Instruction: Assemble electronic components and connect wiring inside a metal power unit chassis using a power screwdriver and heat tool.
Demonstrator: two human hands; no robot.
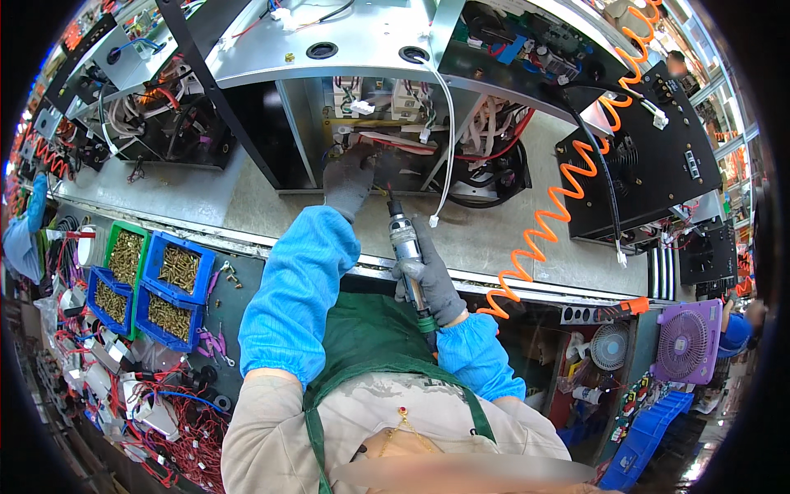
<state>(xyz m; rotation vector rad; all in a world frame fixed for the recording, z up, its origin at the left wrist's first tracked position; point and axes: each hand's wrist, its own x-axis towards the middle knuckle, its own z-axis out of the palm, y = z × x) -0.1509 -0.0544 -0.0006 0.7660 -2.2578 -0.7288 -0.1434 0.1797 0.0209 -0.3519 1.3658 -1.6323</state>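
My right hand (429, 276), in a grey glove, is wrapped around a silver air screwdriver (405, 245). The tool's bit points up toward the open front of a metal cabinet (290, 136). Just left of the bit, my gloved left hand (349, 179) reaches inside that opening. Its fingers look curled in by the wires, but what they pinch is hidden. Above the fingers lie red and white wires (399, 144) and white terminal blocks (405, 100). A white cable (449, 140) with a connector hangs down in front of the cabinet, right of both hands.
Blue bins (170, 317) and a green bin (149, 233) of brass screws stand at left, beside pink-handled pliers (216, 346) and piled red wiring. An orange coiled hose (539, 235) hangs at right before a black unit (638, 160). A purple fan (687, 342) stands lower right.
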